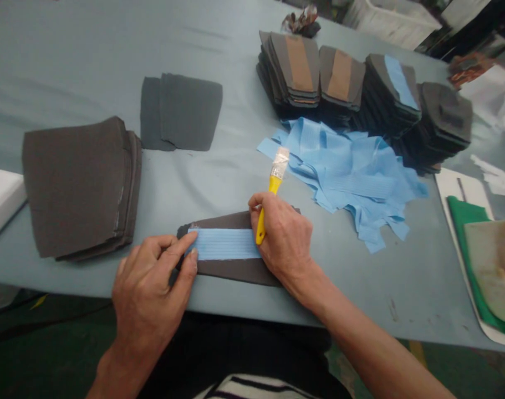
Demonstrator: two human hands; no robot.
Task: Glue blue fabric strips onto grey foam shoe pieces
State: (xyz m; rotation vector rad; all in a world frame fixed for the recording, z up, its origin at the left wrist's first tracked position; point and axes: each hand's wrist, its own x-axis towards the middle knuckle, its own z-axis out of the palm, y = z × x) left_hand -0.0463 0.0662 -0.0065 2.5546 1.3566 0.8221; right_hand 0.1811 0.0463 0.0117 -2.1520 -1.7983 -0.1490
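A dark grey-brown fabric piece (235, 270) lies at the table's front edge with a ribbed light-blue strip (225, 244) along its middle. The thumb and index finger of my left hand (152, 280) press together on the strip's left end. My right hand (285, 238) is closed around a paintbrush (275, 182); the brush's yellow handle points down to the strip and its bristles point up and away. That same hand rests over the right end of the fabric and strip, hiding what its fingertips touch there.
A heap of light-blue strips (347, 172) lies right of the brush. Behind it stand several stacks of dark pieces (296, 66). Left are a brown fabric stack (75, 191) and grey pieces (194, 113). A white board (447, 185) with green material sits at right.
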